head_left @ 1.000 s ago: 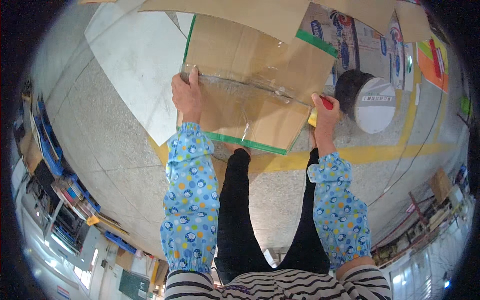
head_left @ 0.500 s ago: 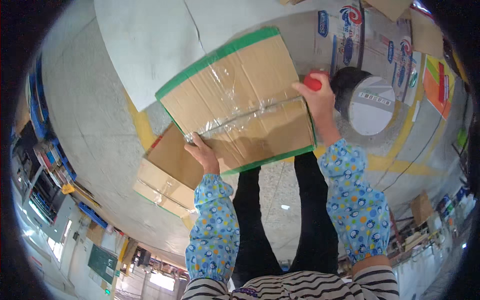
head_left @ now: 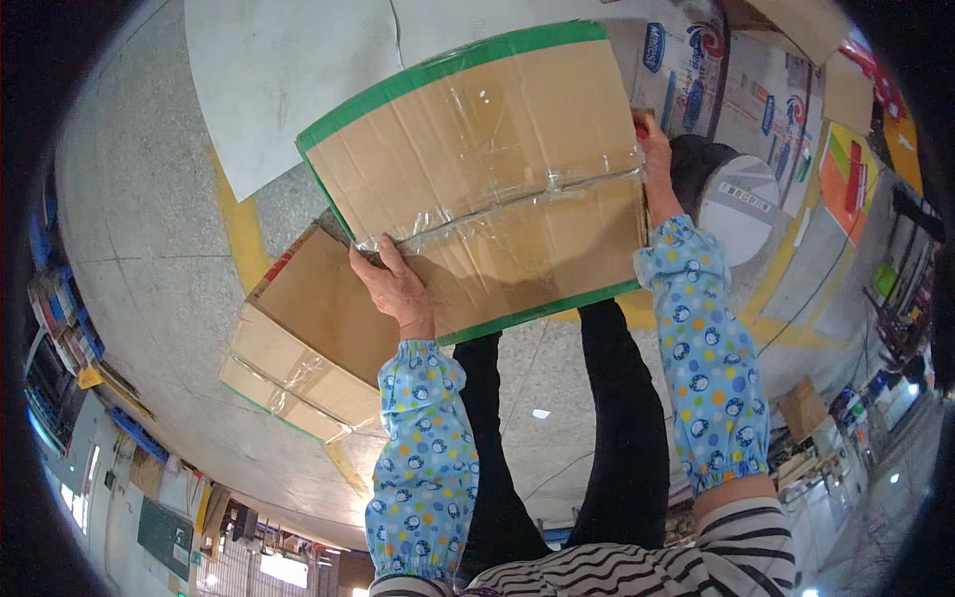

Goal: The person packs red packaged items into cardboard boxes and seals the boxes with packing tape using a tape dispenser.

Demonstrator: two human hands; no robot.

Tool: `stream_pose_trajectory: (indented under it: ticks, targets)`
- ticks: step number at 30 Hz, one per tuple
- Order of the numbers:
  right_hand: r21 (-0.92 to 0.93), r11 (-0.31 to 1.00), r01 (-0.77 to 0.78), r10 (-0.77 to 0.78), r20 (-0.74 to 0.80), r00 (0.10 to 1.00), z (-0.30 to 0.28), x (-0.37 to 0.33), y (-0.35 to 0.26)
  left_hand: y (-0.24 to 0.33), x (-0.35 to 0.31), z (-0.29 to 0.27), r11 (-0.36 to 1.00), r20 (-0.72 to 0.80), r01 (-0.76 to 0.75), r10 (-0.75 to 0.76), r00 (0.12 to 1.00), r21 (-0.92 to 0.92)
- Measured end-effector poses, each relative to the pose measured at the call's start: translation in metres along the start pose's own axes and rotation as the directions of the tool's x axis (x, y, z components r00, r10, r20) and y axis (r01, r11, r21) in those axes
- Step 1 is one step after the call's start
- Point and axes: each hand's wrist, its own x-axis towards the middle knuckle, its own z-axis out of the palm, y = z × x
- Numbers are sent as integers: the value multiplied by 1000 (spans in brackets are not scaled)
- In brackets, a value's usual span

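Note:
A brown cardboard box (head_left: 487,129) with green tape along its edges and clear tape across its middle seam is held up in front of me. My left hand (head_left: 396,289) grips its left edge, thumb on the face near the taped seam, other fingers partly hidden. At the right edge, my right hand (head_left: 655,164) is closed against the box's side. A bit of a red object (head_left: 642,130) shows within that hand, mostly covered. Below the left side of the held box, a second cardboard box (head_left: 323,298) rests on the floor.
A large white sheet (head_left: 269,80) lies beyond the box. To the right stands a round drum-like thing with a pale top (head_left: 738,214), near printed wrapped packages (head_left: 696,70). Yellow lines (head_left: 239,219) cross the grey floor. Shelving lines the left side.
The held box has risen and come closer, shifting slightly right. My right hand has moved up and onto its edge, so the red object, plain before, is now mostly hidden.

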Motion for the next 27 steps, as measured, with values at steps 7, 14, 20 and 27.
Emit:
stream_pose_trajectory:
  ticks: [7, 14, 20, 27]
  targets:
    - [76, 997, 15, -12, -39, 999, 23, -53, -7, -21, 21, -19, 989, -55, -124, 129, 990, 77]
    - [864, 293, -409, 581, 179, 794, 23, -159, 52, -9, 19, -8, 899, 48, -363, 363, 931, 243]
    - [374, 865, -335, 422, -182, 888, 7, -165, 38, -7, 14, 15, 806, -46, -286, 361, 932, 519]
    - [310, 924, -224, 322, -315, 893, 8, -150, -32, -13, 19, 27, 856, -290, -94, 273, 917, 508]
